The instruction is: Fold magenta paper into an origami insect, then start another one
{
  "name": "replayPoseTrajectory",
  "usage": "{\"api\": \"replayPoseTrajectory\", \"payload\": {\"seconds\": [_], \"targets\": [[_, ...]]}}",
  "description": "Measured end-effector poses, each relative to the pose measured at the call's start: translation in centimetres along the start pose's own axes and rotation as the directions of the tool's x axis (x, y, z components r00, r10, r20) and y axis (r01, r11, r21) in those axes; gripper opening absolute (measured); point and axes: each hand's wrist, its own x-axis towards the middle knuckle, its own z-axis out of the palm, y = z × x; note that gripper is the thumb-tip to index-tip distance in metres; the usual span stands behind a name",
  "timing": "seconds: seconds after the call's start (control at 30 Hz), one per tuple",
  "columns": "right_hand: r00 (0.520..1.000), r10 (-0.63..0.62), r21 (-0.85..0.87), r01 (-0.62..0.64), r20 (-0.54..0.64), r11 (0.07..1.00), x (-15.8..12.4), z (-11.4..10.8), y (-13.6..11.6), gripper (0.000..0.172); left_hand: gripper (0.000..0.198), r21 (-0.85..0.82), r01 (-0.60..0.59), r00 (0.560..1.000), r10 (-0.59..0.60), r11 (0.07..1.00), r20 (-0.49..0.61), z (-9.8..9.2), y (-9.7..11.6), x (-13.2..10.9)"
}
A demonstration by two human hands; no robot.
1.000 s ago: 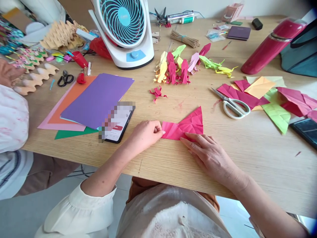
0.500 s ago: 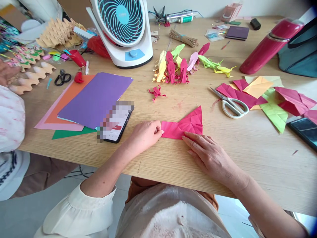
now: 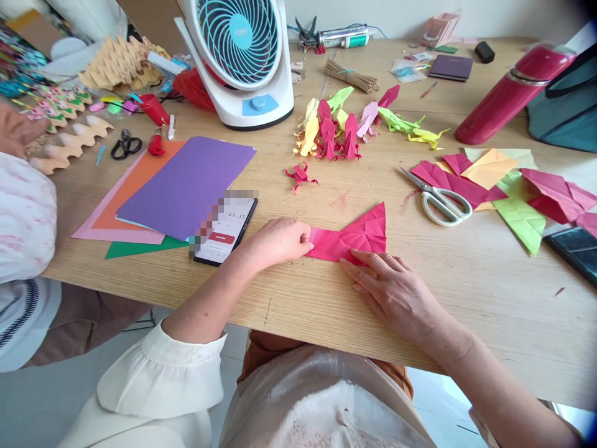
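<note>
A creased pink-red sheet of origami paper (image 3: 366,229), partly folded, lies on the table in front of me, with a triangular part rising at its right. My left hand (image 3: 288,239) pinches the paper's left end between thumb and curled fingers. Against its lower edge rests my right hand (image 3: 389,289), fingers stretched out and fingertips pressing on the paper. Beyond it sits a small red folded paper figure (image 3: 301,177). A phone (image 3: 224,231) with a timer on its screen lies left of my left hand, partly under the stacked sheets' corner.
White-handled scissors (image 3: 445,205) and folded paper pieces (image 3: 522,211) lie to the right. Several folded paper animals (image 3: 349,134) stand farther back. Coloured sheets (image 3: 186,180) are stacked left, below a fan (image 3: 254,102). A red flask (image 3: 513,93) stands back right. Another person's sleeve (image 3: 25,218) shows at left.
The whole view has shifted slightly, so things appear a little farther right. Both hands stay on the paper, with my right fingertips slightly shifted along its lower edge.
</note>
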Motion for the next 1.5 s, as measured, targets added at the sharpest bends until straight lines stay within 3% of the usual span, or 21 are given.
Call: {"api": "replayPoseTrajectory", "payload": {"seconds": [0.2, 0.53, 0.63, 0.83, 0.97, 1.17, 1.5], "targets": [[0.999, 0.018, -0.100, -0.014, 0.034, 0.995, 0.5, 0.1, -0.5, 0.040, 0.017, -0.053, 0.024, 0.994, -0.018, 0.998, 0.105, -0.6, -0.1, 0.4], [0.998, 0.029, -0.147, -0.020, 0.057, 0.989, 0.9, -0.1, -1.1, 0.041, 0.022, -0.156, 0.027, 0.996, -0.041, 0.987, -0.084, 0.5, -0.4, -0.9], [0.998, 0.023, -0.140, -0.016, 0.052, 0.990, 0.9, 0.1, -1.0, 0.041, 0.022, -0.203, 0.030, 0.994, -0.051, 0.979, -0.096, 0.7, -0.2, -0.7], [0.999, 0.021, -0.096, -0.017, 0.039, 0.995, 0.7, 0.0, -0.9, 0.039, 0.020, -0.280, -0.096, 0.987, 0.056, 0.955, -0.148, 0.9, -0.3, -0.4], [0.999, 0.010, -0.022, -0.009, 0.039, 1.000, 0.8, -0.1, -1.2, 0.033, 0.023, -0.255, -0.105, 0.984, 0.064, 0.961, -0.166, 1.0, -0.3, -0.5], [0.999, -0.028, -0.003, 0.028, 0.031, 1.000, 1.3, 0.1, -1.7, 0.037, 0.021, -0.173, -0.107, 0.981, 0.076, 0.979, -0.177, 0.9, -0.1, -0.4], [0.999, -0.027, 0.016, 0.026, 0.025, 1.000, 1.1, 0.6, -1.3, 0.041, 0.015, 0.002, -0.219, 0.965, 0.217, 0.976, -0.145, 1.0, -0.4, -0.4]]}}
